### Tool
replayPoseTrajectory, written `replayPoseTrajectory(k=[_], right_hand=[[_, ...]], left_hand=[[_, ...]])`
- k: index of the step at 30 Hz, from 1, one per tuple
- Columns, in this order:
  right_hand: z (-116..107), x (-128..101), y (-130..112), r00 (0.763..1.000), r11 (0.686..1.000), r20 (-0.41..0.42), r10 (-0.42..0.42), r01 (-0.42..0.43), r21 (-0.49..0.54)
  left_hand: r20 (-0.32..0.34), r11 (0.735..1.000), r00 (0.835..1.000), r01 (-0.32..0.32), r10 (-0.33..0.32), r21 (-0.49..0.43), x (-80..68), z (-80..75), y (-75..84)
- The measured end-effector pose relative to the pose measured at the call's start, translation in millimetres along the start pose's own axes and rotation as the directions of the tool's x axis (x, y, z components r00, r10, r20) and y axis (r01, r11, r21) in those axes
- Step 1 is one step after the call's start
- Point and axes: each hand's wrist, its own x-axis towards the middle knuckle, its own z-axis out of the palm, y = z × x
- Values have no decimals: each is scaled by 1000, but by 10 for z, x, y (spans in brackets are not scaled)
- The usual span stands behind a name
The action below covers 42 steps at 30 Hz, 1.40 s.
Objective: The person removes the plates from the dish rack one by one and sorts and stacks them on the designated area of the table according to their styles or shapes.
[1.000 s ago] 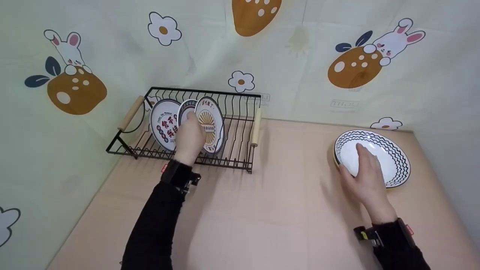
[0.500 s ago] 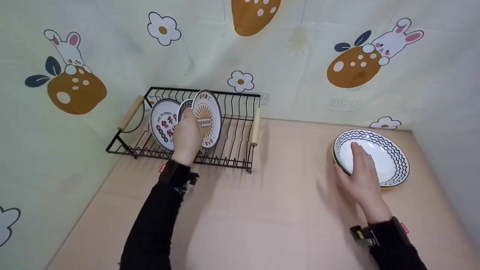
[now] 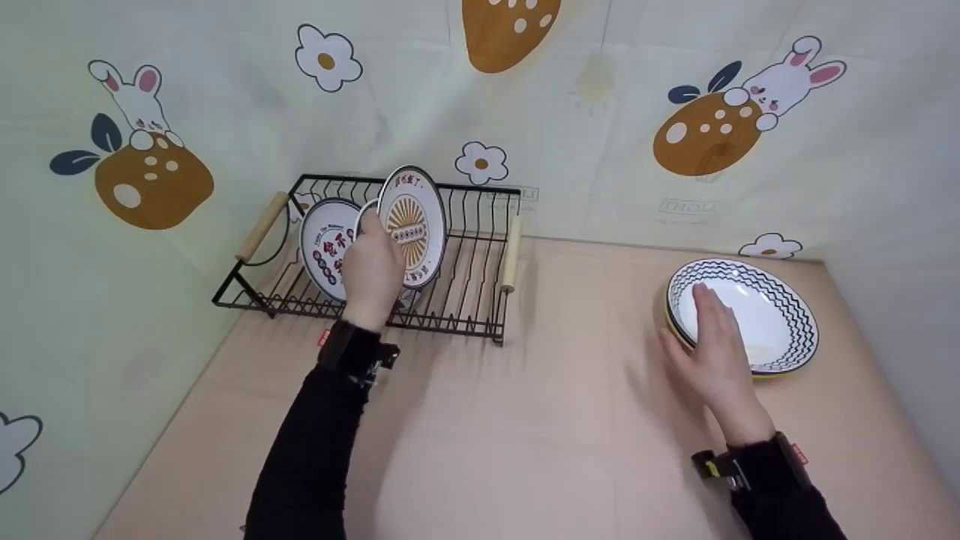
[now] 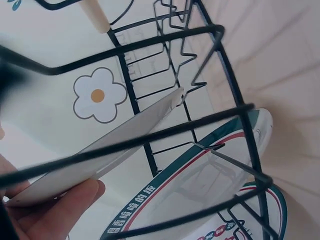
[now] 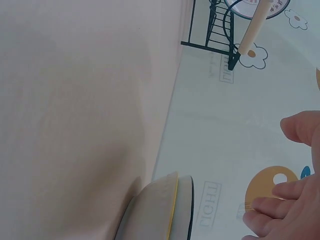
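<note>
My left hand [image 3: 373, 270] pinches the left edge of a white plate [image 3: 427, 232] with a yellow sunburst print. This plate stands nearly upright, raised a little above the wires of a black dish rack [image 3: 469, 326]. In the left wrist view, thumb and fingers hold the plate [image 4: 125, 132] by its rim. Two more plates lean in the rack: one with red characters [image 3: 319, 229], and a green-and-red rimmed plate [image 4: 200, 170], mostly hidden by my hand in the head view. My right hand [image 3: 716, 360], fingers extended, hovers at the near left side of stacked bowls [image 3: 780, 319], gripping nothing.
The rack has wooden handles [image 3: 511, 255] and stands at the back left against a patterned wall cloth [image 3: 570, 150]. The bowls, with zigzag black lines inside the top one, sit at the right on the pinkish tabletop [image 3: 540, 420].
My left hand has lifted the sunburst plate upward and slightly left, out of its low position in the rack. My right hand has drifted left, away from the bowls' middle.
</note>
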Motion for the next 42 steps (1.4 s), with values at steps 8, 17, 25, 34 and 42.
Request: replayPoseTrajectory(k=[8,17,25,34,42], right_hand=[[38,15,-38,1000,1000,2,-3,3,29],[83,31,-91,1000,999,17,26,-27,46],[135,51,-135,1000,998,2,11,-11,65],[162,48,-169,1000,995,16,27,-28,98],[189,52,-189,999,993,32,39,-43,113]], left_hand=[[-63,998,998,10,-14,-61,-10,-14,22],[-83,992,997,-1,-9,-122,-10,-83,104],[-113,966,990,48,-79,-254,-14,-164,148],[-169,939,981,30,-94,-343,-46,-224,216],[-160,886,978,44,-132,-461,-62,-249,261]])
